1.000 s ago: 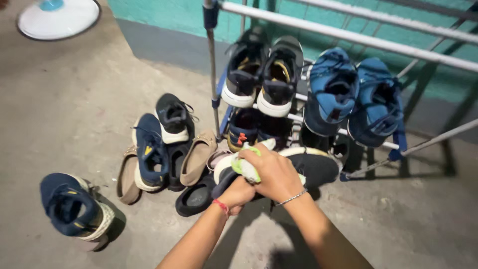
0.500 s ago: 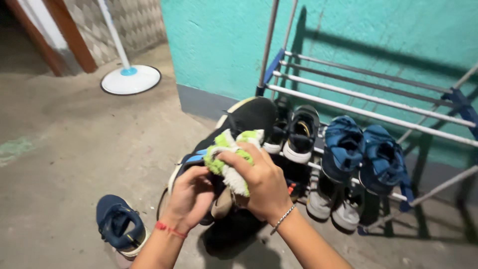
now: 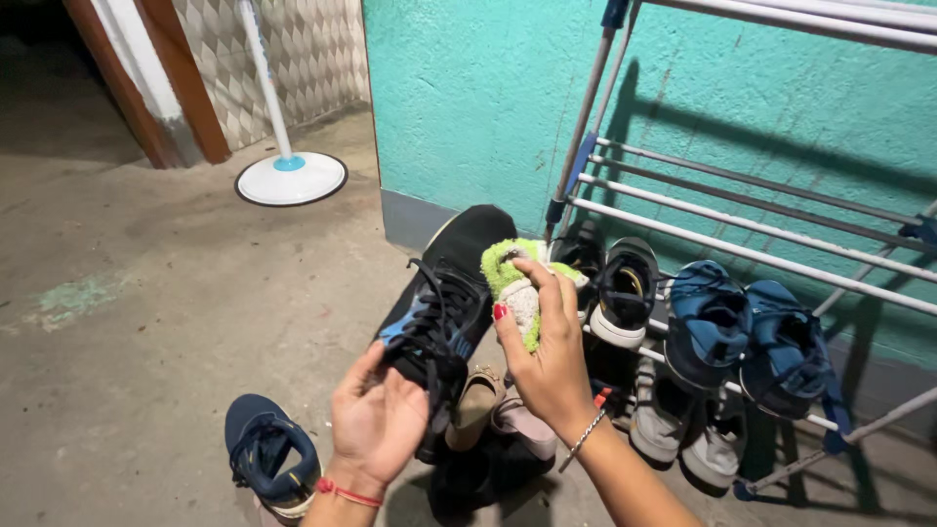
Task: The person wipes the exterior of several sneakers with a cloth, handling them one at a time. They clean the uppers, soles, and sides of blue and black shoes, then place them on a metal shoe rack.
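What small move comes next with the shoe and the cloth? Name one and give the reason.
Probably bring the green cloth down onto the black sneaker's upper. The left hand holds the sneaker raised by its heel end, and the right hand grips the cloth beside it, seemingly not yet pressed on.

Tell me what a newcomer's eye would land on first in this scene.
First, the black sneaker held up at centre by the left hand, with the right hand gripping a fuzzy green and white cloth beside it. Next, the metal shoe rack against the teal wall on the right, carrying blue sandals.
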